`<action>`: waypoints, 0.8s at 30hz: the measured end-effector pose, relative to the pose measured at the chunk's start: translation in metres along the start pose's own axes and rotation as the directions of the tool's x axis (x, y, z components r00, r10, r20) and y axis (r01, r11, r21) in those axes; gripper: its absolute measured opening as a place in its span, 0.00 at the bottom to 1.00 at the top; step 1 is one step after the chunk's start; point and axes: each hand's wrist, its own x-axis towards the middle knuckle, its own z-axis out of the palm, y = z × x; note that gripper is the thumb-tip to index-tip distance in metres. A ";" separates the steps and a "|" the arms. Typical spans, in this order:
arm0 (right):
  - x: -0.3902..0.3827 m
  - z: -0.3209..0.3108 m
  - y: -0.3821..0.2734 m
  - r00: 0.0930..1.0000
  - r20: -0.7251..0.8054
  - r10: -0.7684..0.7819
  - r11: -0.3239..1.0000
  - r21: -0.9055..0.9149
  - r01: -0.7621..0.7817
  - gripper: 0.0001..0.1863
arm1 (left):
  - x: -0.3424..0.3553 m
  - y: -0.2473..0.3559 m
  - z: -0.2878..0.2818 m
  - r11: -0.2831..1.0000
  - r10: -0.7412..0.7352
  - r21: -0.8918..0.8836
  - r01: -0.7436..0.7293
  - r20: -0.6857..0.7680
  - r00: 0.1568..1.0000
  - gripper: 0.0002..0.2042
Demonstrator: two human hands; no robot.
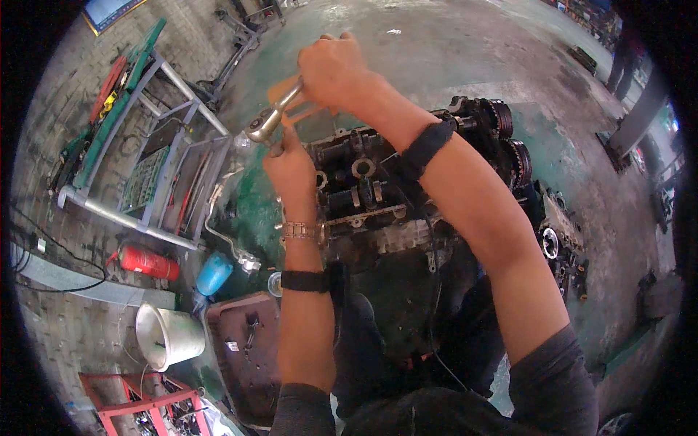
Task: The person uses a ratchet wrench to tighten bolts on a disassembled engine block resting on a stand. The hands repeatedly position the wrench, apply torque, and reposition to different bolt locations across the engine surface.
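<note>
We see the dark engine (367, 192) in front, then the right hand (331, 65) clenched round a handle, left hand (294, 171) at its head, grip unclear to us; the ratchet wrench (276, 114) is near the engine's far-left corner.

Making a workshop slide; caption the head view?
Right grip on a silvery metal ratchet, left grip beside its head, near a dark metal engine.

Silvery ratchet wrench (275, 114), slanted, apparently near engine (367, 192)
</note>
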 end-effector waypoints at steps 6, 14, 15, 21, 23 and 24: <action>-0.005 -0.012 0.000 0.999 0.032 -0.003 1.000 -0.022 0.003 0.14 | 0.002 0.000 0.006 0.977 -0.212 -0.011 0.212 -0.117 0.970 0.24; -0.019 -0.013 0.007 0.998 -0.056 -0.002 1.000 0.019 0.003 0.09 | -0.008 0.007 0.000 0.998 -0.015 -0.054 0.010 -0.084 0.996 0.27; -0.020 -0.011 0.008 0.995 -0.097 -0.019 1.000 0.018 0.021 0.08 | -0.008 0.007 -0.001 0.996 -0.083 -0.024 0.081 -0.056 0.995 0.26; -0.012 0.008 0.013 0.982 -0.163 -0.092 0.990 0.088 0.108 0.07 | -0.010 0.008 -0.001 0.984 0.037 -0.174 -0.040 -0.019 0.999 0.22; -0.002 0.018 0.012 0.982 -0.143 -0.123 0.983 0.116 0.140 0.08 | -0.011 0.008 -0.003 0.997 0.044 -0.067 -0.040 0.051 0.998 0.20; 0.004 0.024 0.011 0.978 -0.145 -0.152 0.977 0.130 0.171 0.08 | -0.011 0.008 -0.004 0.995 0.045 -0.089 -0.040 0.050 0.998 0.21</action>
